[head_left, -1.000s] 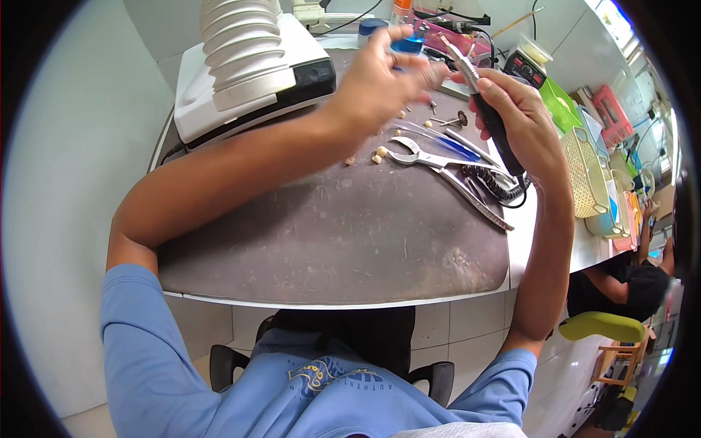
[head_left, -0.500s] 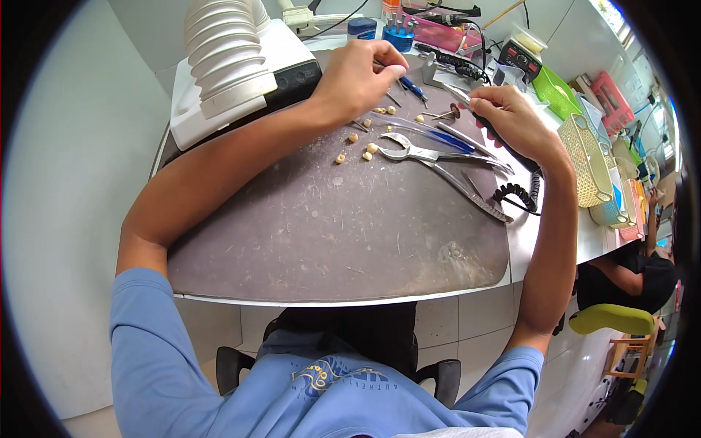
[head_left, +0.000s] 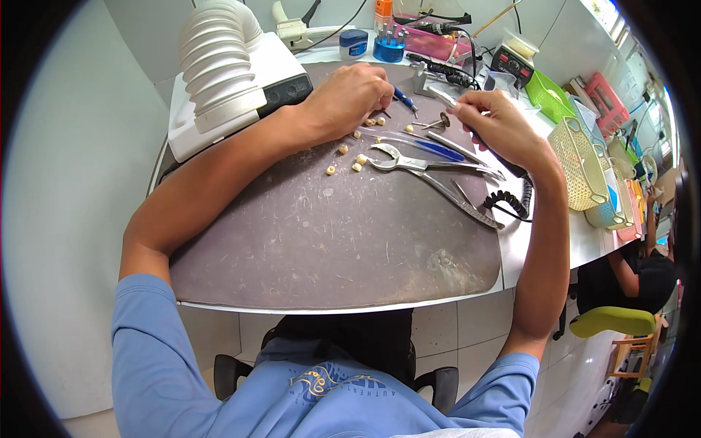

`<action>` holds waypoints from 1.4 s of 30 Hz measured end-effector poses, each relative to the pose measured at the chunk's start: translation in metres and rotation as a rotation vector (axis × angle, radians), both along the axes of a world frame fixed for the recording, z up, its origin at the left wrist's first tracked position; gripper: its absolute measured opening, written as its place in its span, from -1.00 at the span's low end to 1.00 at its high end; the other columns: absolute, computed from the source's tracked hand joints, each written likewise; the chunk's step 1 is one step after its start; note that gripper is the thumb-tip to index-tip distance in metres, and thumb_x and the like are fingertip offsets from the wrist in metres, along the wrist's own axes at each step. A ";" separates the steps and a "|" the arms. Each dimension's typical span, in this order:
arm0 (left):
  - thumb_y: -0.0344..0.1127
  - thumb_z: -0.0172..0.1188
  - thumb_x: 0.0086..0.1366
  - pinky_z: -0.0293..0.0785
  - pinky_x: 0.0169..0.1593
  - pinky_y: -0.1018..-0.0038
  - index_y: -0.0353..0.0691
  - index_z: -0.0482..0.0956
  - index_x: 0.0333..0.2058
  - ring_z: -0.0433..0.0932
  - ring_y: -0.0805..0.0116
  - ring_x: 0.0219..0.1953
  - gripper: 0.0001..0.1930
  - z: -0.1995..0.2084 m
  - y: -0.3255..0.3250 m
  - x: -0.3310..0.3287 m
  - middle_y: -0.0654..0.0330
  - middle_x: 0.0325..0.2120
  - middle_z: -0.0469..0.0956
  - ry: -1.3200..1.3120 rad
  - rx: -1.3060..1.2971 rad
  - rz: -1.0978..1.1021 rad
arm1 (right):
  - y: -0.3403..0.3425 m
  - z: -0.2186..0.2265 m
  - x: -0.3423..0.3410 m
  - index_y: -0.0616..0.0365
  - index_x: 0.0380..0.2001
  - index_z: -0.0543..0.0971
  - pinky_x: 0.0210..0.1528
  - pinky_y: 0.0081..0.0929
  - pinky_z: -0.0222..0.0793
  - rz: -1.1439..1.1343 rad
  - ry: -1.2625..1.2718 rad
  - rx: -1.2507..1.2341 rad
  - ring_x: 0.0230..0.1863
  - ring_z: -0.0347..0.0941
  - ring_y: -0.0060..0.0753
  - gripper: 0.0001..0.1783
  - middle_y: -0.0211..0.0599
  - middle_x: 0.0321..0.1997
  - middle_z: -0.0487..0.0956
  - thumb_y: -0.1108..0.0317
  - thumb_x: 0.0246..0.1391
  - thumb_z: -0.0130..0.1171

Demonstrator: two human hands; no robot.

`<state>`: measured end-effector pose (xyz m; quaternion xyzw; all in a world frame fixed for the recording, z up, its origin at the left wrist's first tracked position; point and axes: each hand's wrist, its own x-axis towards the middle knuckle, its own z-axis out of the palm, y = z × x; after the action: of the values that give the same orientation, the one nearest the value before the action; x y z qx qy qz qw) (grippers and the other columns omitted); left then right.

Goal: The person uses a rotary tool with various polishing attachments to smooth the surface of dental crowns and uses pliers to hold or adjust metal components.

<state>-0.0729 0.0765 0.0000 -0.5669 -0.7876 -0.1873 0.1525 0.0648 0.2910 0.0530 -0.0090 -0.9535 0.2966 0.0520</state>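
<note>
My left hand [head_left: 349, 101] is low over the far part of the grey-brown mat [head_left: 292, 241], fingers curled in toward the loose burs. Whatever lies between its fingertips is hidden. My right hand [head_left: 505, 125] is wrapped around a rotary handpiece [head_left: 441, 95], silver at the tip, its coiled black cord [head_left: 511, 197] trailing beneath the wrist. Several small tooth-coloured crowns [head_left: 331, 170] are scattered near my left hand. Metal pliers [head_left: 420, 164] with curved jaws lie between the hands. Beyond them are a blue tool [head_left: 442, 151] and a mounted disc [head_left: 444, 119].
A white box with a ribbed hose [head_left: 219, 66] stands at the left. Behind the mat are a blue bur holder [head_left: 389, 45], a blue jar [head_left: 353, 44] and a control unit [head_left: 513, 62]. A green basket [head_left: 549, 96] and cream baskets [head_left: 577, 164] line the right.
My left hand has come down and slightly left, nearer the mat and crowns. My right hand keeps its hold on the handpiece with little shift. The whole view has tilted slightly.
</note>
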 end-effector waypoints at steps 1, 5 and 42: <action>-0.49 0.20 0.14 0.41 -0.01 0.29 -0.29 0.59 -0.45 0.47 0.11 -0.08 -0.97 0.002 0.000 0.000 0.09 -0.25 0.54 0.009 0.003 0.000 | -0.001 0.002 0.002 0.29 -0.38 0.56 -0.49 -0.51 0.32 0.014 0.004 0.054 -0.56 0.39 -0.58 -0.63 -0.37 -0.64 0.43 0.12 0.07 0.12; -0.52 0.18 0.12 0.41 -0.02 0.30 -0.32 0.53 -0.44 0.46 0.11 -0.10 -0.98 0.003 -0.001 0.002 0.09 -0.28 0.52 0.097 0.026 -0.060 | -0.007 0.002 0.005 0.24 -0.30 0.58 -0.35 -0.35 0.35 0.081 0.122 0.211 -0.49 0.44 -0.31 -0.60 -0.26 -0.51 0.54 0.15 -0.13 0.35; -0.51 0.10 0.29 0.46 -0.17 0.55 -0.32 0.43 -0.20 0.53 0.50 -0.32 -0.88 0.022 -0.026 0.036 0.18 -0.39 0.56 -0.539 0.603 -0.124 | -0.029 0.016 0.015 0.25 -0.17 0.60 -0.29 -0.33 0.37 0.151 0.335 0.166 -0.49 0.46 -0.21 -0.68 -0.09 -0.39 0.59 0.24 0.09 0.17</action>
<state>-0.0370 0.0502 0.0219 -0.4738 -0.6734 -0.5605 0.0887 0.0801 0.2617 0.0689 0.1163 -0.9507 0.2174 0.1882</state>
